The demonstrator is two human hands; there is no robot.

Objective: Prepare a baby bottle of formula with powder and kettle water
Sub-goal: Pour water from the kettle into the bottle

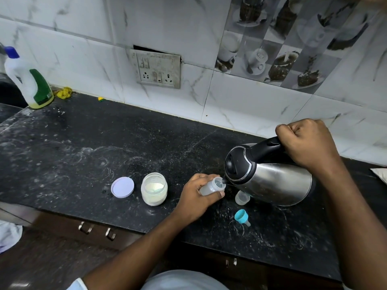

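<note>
My left hand (199, 193) grips a small clear baby bottle (211, 186), tilted with its open mouth toward the kettle. My right hand (307, 141) grips the black handle of a steel kettle (272, 178), which leans left so its spout meets the bottle mouth. An open jar of white formula powder (154, 189) stands left of my left hand, and its pale lid (122, 187) lies flat beside it. The bottle's clear cap (242, 197) sits under the kettle's front. A blue teat ring (241, 217) lies nearer the counter edge.
The black stone counter (83, 147) runs along a tiled wall with a switch and socket plate (156, 69). A white and green detergent bottle (29, 80) stands at the far left by a yellow cloth (63, 93). Drawer handles (97, 231) show below the counter edge.
</note>
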